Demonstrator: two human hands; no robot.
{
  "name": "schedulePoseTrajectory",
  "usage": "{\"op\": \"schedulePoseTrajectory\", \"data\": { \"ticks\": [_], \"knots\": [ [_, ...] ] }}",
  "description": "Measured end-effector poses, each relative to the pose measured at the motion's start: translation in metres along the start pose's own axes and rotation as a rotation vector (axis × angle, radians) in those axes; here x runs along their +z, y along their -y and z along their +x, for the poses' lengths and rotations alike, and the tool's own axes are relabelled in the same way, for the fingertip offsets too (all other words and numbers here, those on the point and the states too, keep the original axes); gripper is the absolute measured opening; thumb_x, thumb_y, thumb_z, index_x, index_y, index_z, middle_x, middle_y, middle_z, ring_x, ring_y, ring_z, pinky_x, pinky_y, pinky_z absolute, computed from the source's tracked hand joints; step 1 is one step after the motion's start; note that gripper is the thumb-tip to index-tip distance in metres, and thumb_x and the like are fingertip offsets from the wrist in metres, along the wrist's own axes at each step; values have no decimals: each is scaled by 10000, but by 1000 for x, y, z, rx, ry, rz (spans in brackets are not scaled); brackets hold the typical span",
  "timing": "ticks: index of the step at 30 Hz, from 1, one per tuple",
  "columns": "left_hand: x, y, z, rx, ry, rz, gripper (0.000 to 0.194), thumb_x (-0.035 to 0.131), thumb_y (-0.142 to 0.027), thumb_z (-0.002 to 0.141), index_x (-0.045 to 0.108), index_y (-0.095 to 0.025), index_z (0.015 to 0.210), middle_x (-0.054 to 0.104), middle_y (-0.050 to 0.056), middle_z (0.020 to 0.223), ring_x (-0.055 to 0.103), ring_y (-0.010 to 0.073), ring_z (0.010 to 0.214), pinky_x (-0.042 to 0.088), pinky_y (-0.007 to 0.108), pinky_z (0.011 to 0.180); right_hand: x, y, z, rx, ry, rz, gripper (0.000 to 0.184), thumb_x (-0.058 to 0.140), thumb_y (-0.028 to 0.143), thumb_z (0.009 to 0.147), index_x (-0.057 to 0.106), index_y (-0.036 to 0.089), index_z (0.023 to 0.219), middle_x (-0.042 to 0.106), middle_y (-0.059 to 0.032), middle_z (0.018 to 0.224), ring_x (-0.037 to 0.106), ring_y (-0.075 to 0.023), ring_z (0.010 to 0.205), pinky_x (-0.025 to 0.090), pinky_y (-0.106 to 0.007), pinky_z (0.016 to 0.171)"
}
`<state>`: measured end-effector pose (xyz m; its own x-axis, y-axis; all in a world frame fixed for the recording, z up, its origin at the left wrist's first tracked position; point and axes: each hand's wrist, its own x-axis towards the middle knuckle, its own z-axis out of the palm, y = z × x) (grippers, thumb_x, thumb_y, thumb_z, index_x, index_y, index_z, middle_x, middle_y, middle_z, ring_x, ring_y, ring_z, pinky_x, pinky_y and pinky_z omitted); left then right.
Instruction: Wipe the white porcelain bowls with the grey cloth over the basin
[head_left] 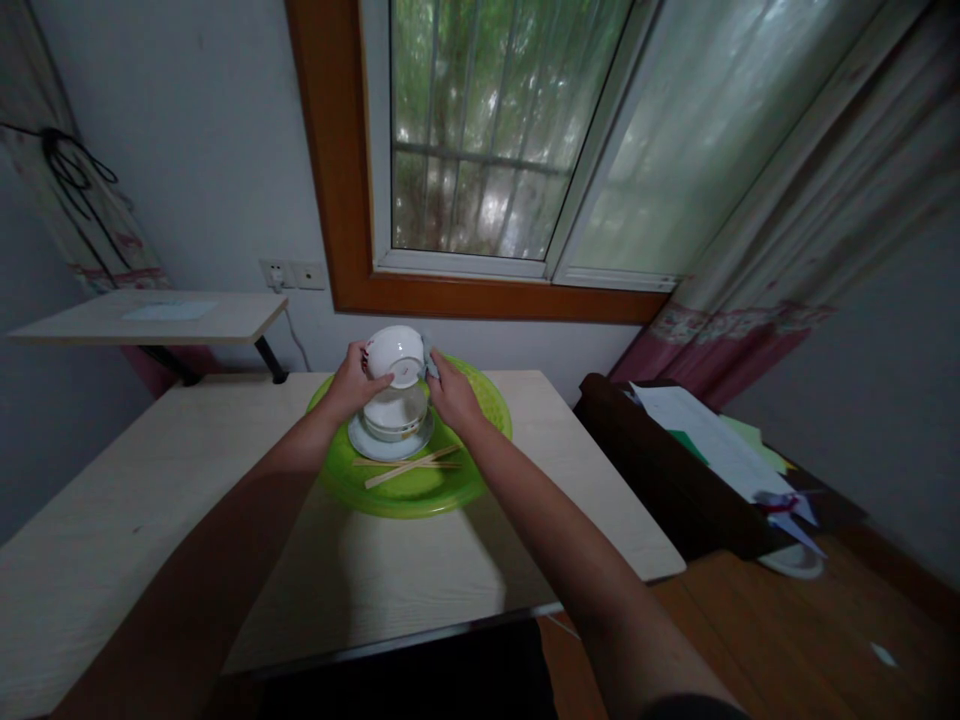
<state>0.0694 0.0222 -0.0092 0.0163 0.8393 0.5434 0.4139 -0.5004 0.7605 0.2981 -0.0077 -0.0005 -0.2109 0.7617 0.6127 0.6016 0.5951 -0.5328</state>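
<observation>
Forearms (551, 505) foremost; left grip (361, 380) clasps white bowl (399, 350), right grip (448, 388) holds grey cloth (430, 358); stacked bowls (394, 412) below both.

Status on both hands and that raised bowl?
Left hand gripping white bowl, tilted. Right hand holding grey cloth at its side. Below: stacked dishes, chopsticks, green tray.

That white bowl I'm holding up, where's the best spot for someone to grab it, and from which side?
Probably by the foot ring, from the near side. The white bowl is tipped so its base faces the camera, leaving that ring exposed, while the left hand grips its left side and the right hand is at its right.
</observation>
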Motion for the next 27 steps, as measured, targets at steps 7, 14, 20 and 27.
{"op": "schedulePoseTrajectory", "data": {
  "ticks": [7, 14, 20, 27],
  "knots": [
    [2, -20, -5, 50, 101, 88, 628, 831, -342, 582, 482, -222, 1091, 627, 27, 975, 631, 204, 870, 531, 342, 794, -11, 28, -4, -387, 117, -132, 671, 544, 166, 909, 423, 197, 1568, 285, -80, 1709, 162, -260, 1611, 217, -513, 1308],
    [2, -25, -6, 124, 102, 154, 661, 816, -329, 596, 494, -220, 1162, 634, 57, 1068, 640, 236, 949, 536, 364, 846, -12, 30, -2, -301, 72, -124, 616, 531, 241, 970, 419, 190, 1574, 319, -97, 1694, 213, -259, 1599, 234, -501, 1302],
    [0, -23, -7, 90, 37, 152, 708, 830, -365, 601, 492, -201, 1201, 625, 76, 1108, 635, 242, 987, 524, 370, 885, -6, 7, 1, 32, -53, 0, 465, 437, 284, 1029, 553, 140, 1456, 595, -177, 1483, 572, -270, 1370, 406, -485, 1198],
    [0, -12, -4, 16, 30, 86, 735, 830, -387, 625, 456, -197, 1229, 615, 92, 1121, 636, 233, 983, 530, 365, 849, -3, 6, 0, -27, -27, 52, 529, 443, 268, 1016, 454, 161, 1534, 543, -172, 1537, 535, -274, 1411, 408, -495, 1197]
  ]
}}
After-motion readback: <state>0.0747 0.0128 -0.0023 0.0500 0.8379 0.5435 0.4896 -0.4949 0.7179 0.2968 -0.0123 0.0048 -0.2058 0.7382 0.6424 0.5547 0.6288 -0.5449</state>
